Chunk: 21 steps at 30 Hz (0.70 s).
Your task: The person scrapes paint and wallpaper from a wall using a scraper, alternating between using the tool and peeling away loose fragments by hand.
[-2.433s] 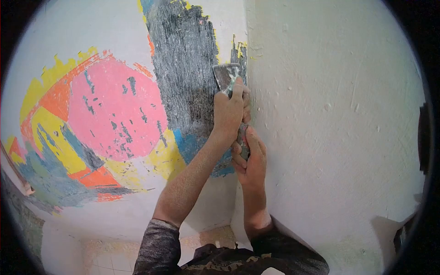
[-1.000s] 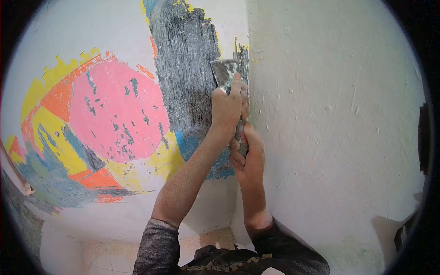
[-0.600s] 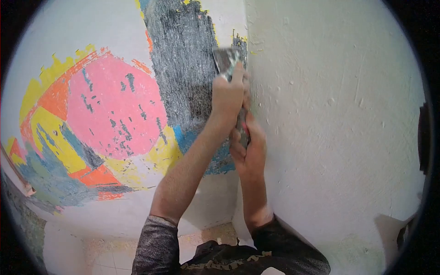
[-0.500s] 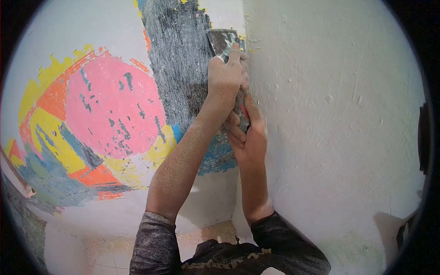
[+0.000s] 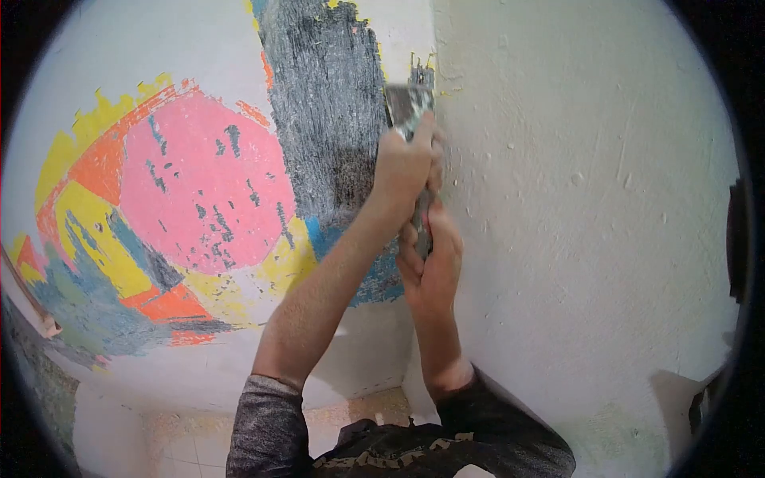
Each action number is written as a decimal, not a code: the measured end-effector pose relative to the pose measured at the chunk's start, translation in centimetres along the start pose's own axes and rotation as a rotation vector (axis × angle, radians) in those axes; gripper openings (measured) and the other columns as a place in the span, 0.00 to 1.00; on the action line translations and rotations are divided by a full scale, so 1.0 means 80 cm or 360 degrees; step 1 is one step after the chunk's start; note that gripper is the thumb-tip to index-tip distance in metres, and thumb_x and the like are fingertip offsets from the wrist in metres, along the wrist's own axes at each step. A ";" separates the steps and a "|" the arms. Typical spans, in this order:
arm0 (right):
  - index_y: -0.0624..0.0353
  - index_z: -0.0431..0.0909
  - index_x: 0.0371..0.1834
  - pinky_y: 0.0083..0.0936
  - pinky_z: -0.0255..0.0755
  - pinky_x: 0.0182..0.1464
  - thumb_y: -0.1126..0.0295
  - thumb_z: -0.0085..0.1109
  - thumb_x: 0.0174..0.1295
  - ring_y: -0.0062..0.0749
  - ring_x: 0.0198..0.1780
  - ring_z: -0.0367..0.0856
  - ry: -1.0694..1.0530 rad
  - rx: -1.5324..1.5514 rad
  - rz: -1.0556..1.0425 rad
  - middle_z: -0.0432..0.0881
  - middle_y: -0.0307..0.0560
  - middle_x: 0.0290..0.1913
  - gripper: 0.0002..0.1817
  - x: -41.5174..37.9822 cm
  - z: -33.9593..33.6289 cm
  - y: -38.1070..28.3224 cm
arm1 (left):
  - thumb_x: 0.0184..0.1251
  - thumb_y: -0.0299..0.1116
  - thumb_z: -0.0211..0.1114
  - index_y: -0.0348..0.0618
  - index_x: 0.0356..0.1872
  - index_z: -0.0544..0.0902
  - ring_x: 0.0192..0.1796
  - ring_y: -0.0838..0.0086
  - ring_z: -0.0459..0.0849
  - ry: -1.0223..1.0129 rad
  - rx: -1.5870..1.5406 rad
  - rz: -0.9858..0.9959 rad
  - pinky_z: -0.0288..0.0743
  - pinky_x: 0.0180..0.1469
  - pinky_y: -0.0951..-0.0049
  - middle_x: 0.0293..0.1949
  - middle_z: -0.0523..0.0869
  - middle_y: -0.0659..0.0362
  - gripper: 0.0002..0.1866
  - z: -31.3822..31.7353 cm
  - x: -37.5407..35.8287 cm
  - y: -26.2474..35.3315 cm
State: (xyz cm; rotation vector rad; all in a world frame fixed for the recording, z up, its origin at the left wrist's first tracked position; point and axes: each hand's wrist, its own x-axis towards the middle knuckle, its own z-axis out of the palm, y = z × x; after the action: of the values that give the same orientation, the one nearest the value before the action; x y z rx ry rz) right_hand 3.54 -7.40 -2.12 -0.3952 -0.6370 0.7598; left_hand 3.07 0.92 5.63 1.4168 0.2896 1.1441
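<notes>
Scraper (image 5: 405, 102) before mural (image 5: 207, 183), wall (image 5: 590, 239) at right

flared metal scraper (image 5: 405, 102), grey-handled, pale smears on its blurred blade, nearly upright, blade uppermost, just right of tall streaked dark-grey paint patch (image 5: 323, 103), ragged and yellow-fringed at top

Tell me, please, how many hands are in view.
2: the left hand, higher up on the scraper, and the right hand, below it, around the handle. No other hand shows.
</notes>
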 end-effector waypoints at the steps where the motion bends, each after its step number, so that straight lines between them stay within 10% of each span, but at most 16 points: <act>1: 0.57 0.72 0.39 0.10 0.50 0.08 0.59 0.46 0.70 0.09 0.09 0.56 0.0000 -0.0008 0.0006 0.73 0.33 0.20 0.13 -0.005 -0.004 0.005 | 0.70 0.39 0.54 0.39 0.27 0.78 0.13 0.79 0.71 0.0005 0.0007 0.0009 0.62 0.13 0.76 0.14 0.71 0.65 0.16 -0.004 0.004 -0.006; 11: 0.58 0.72 0.40 0.11 0.57 0.15 0.55 0.44 0.70 0.11 0.18 0.65 -0.0085 -0.0154 -0.0070 0.72 0.35 0.26 0.16 0.007 -0.008 0.012 | 0.70 0.40 0.55 0.41 0.28 0.76 0.13 0.83 0.64 -0.0059 0.0159 0.0283 0.58 0.15 0.78 0.14 0.68 0.68 0.14 -0.003 0.007 0.003; 16: 0.66 0.70 0.54 0.14 0.63 0.18 0.63 0.45 0.69 0.17 0.23 0.69 -0.0106 -0.1972 -0.1414 0.74 0.43 0.34 0.18 0.043 -0.012 0.009 | 0.69 0.40 0.56 0.41 0.27 0.75 0.13 0.83 0.64 -0.0027 -0.0049 -0.0044 0.58 0.15 0.79 0.14 0.68 0.68 0.15 0.013 0.022 0.049; 17: 0.66 0.70 0.54 0.14 0.63 0.18 0.63 0.45 0.69 0.17 0.23 0.69 -0.0108 -0.1978 -0.1411 0.74 0.43 0.34 0.18 0.038 -0.002 0.002 | 0.69 0.41 0.56 0.41 0.26 0.75 0.13 0.83 0.64 -0.0061 -0.0110 -0.0091 0.58 0.15 0.79 0.14 0.68 0.68 0.15 0.016 0.026 0.061; 19: 0.69 0.67 0.58 0.15 0.64 0.20 0.66 0.45 0.68 0.19 0.24 0.70 -0.0107 -0.0124 -0.0138 0.75 0.43 0.35 0.20 0.030 0.024 -0.006 | 0.69 0.40 0.56 0.41 0.26 0.75 0.13 0.83 0.64 -0.0069 -0.0067 -0.0083 0.58 0.15 0.79 0.14 0.68 0.67 0.15 0.008 0.024 0.055; 21: 0.69 0.68 0.57 0.15 0.63 0.19 0.64 0.45 0.69 0.18 0.24 0.69 -0.0063 -0.0256 -0.0257 0.74 0.41 0.35 0.20 0.012 -0.002 0.022 | 0.69 0.40 0.56 0.40 0.26 0.75 0.13 0.83 0.64 -0.0074 -0.0019 -0.0088 0.58 0.15 0.78 0.14 0.69 0.67 0.15 0.000 0.008 0.033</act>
State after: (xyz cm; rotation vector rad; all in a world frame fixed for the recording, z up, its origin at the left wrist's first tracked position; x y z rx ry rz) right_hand 3.28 -5.53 -2.86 -0.4706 -0.7606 0.5654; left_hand 2.20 0.74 8.22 1.4143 0.2869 1.0651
